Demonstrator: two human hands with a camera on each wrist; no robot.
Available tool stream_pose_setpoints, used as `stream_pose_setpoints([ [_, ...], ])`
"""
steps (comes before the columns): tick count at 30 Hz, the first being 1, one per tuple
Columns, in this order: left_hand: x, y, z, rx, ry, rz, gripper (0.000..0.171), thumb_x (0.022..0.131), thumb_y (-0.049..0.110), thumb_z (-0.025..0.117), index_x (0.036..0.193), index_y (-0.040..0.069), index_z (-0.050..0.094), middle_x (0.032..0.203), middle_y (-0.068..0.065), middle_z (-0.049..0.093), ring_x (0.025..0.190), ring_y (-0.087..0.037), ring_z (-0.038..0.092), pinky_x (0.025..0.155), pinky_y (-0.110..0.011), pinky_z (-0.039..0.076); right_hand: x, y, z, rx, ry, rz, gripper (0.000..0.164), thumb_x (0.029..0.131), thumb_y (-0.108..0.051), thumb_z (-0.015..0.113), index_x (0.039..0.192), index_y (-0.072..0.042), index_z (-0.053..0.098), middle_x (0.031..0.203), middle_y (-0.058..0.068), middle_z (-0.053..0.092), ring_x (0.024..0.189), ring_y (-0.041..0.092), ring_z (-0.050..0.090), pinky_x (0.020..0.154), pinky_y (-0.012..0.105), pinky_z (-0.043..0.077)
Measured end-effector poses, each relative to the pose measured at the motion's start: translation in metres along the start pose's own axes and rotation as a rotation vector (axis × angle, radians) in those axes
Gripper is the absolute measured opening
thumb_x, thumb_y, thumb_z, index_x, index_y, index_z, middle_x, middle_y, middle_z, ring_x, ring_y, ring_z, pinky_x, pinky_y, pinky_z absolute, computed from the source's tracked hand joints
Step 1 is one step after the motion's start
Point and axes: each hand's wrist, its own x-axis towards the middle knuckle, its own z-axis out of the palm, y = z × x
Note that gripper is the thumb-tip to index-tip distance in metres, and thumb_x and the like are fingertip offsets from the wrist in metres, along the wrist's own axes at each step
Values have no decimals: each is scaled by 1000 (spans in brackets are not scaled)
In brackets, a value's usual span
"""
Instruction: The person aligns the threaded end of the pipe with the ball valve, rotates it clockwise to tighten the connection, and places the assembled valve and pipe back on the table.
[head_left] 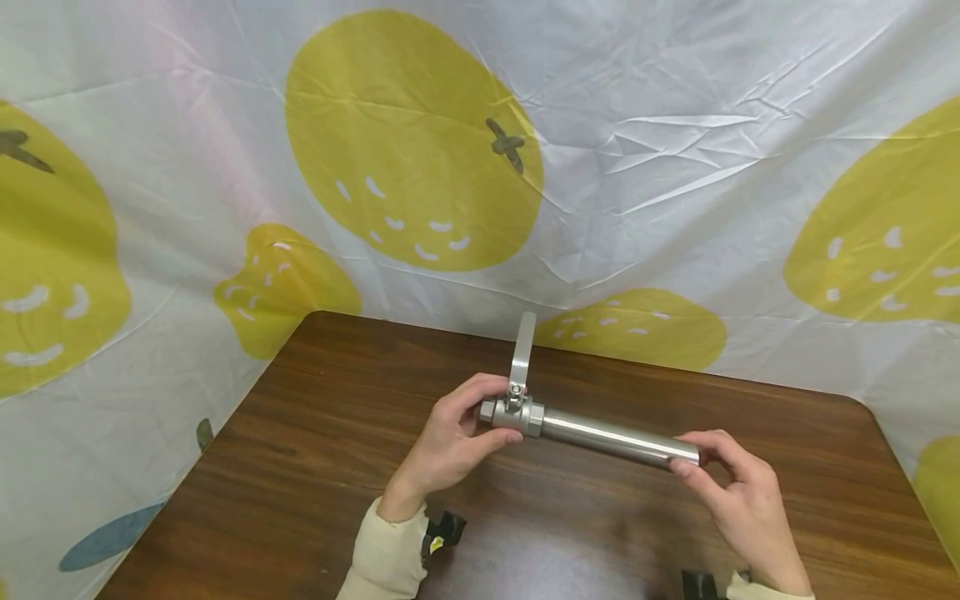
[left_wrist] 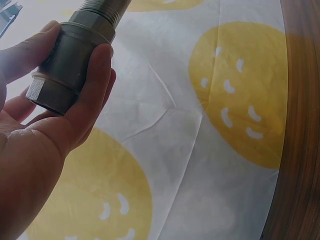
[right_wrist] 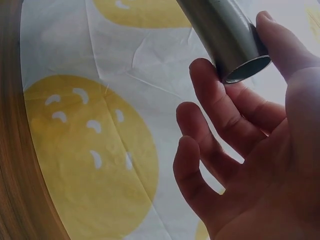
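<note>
My left hand (head_left: pixel 450 437) grips the body of a metal ball valve (head_left: pixel 513 414), thumb in front and fingers behind. The valve's flat lever handle (head_left: pixel 522 350) points up and away toward the back. From the valve's right end runs a straight steel pipe (head_left: pixel 611 435), tilted slightly down to the right. My right hand (head_left: pixel 750 500) pinches the pipe's free end between thumb and fingers. In the left wrist view, threads (left_wrist: pixel 107 10) show where the pipe meets the valve's hex collar. The pipe's open end (right_wrist: pixel 247 69) faces the palm in the right wrist view.
A dark brown wooden table (head_left: pixel 315 433) lies below both hands. Behind and beside it hangs a white cloth (head_left: pixel 637 100) printed with yellow lemons. Black wrist straps (head_left: pixel 450 529) sit at the cream sleeves (head_left: pixel 386 550).
</note>
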Motion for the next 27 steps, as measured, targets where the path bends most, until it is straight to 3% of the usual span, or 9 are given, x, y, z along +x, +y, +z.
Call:
stream_pose_setpoints([
  [12, 0, -1, 0, 7, 18, -31, 48, 69, -6, 71, 113, 0, 51, 110, -15, 52, 95, -15, 51, 76, -24, 51, 1, 1, 3, -26, 9, -10, 23, 75, 1, 68, 96, -9, 64, 79, -11, 60, 73, 2, 51, 61, 13, 40],
  [20, 0, -3, 0, 14, 32, -57, 48, 70, -4, 71, 113, 1, 52, 109, -13, 52, 95, -15, 51, 77, -23, 50, 1, 0, 3, 12, -10, 14, 49, 70, 3, 73, 115, -9, 57, 86, -7, 59, 79, 3, 53, 66, 11, 44],
  [27, 0, -3, -1, 14, 42, -64, 51, 68, -11, 70, 114, 1, 52, 109, -13, 52, 95, -14, 51, 78, -22, 50, 0, 1, 4, 77, -31, -41, 61, 58, 11, 77, 113, -3, 54, 98, -2, 57, 81, 6, 49, 71, 12, 42],
])
